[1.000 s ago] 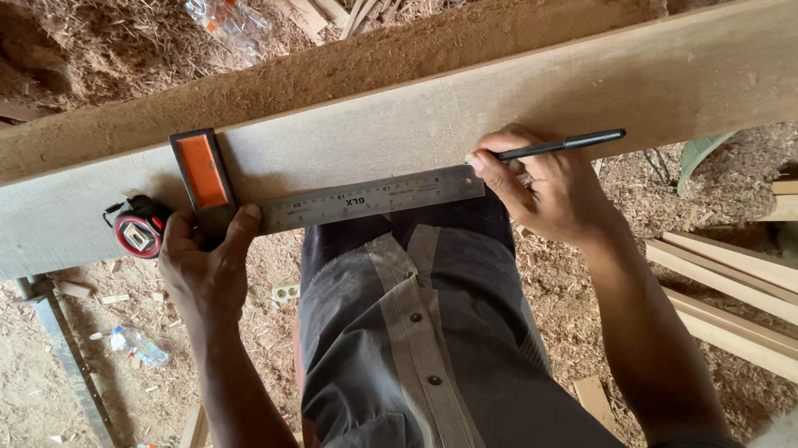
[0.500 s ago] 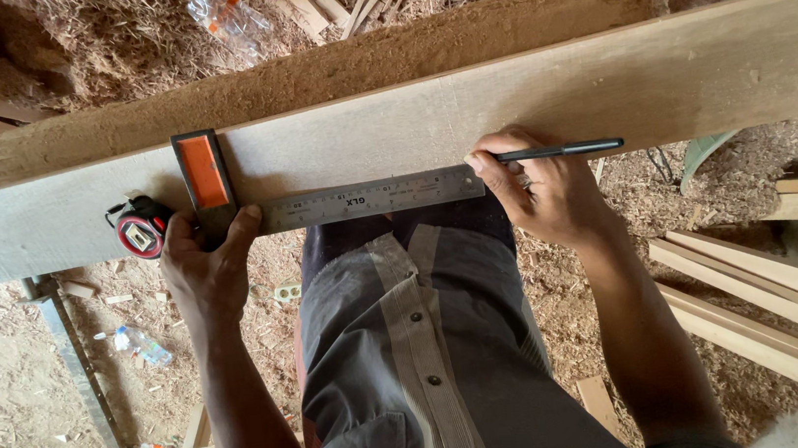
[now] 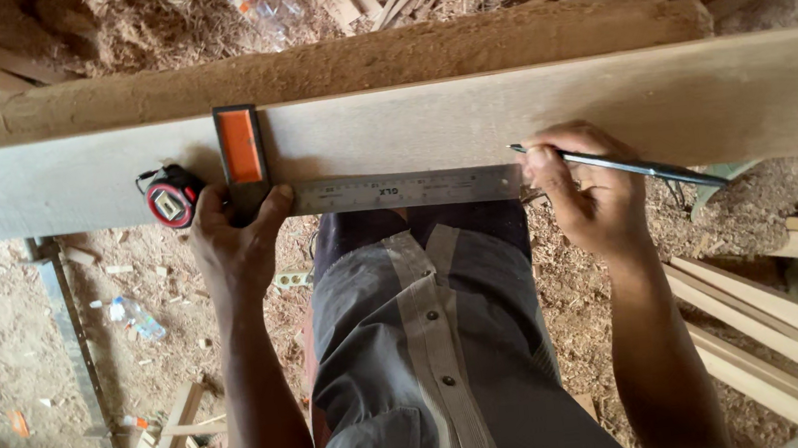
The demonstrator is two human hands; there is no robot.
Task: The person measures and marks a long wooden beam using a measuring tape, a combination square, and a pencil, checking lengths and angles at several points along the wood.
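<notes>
Sawdust floor [image 3: 16, 343], wood scraps all round; long plank [image 3: 506, 114] runs across view at waist height. Square [image 3: 316, 188] lies on plank near edge: orange stock [image 3: 241, 147] crosswise, steel blade [image 3: 405, 191] along near edge. Left hand [image 3: 233, 241] pins stock end, fingers closed over it, thumb on blade. Right hand [image 3: 588, 189] at blade's far end, fingers pinched round pen [image 3: 630, 168], tip on plank just beside blade end. Tape measure [image 3: 171, 197], red and black, on plank, touching left hand. Plastic bottle [image 3: 132, 319] on floor below. Planks [image 3: 784, 312] stacked at right.
</notes>
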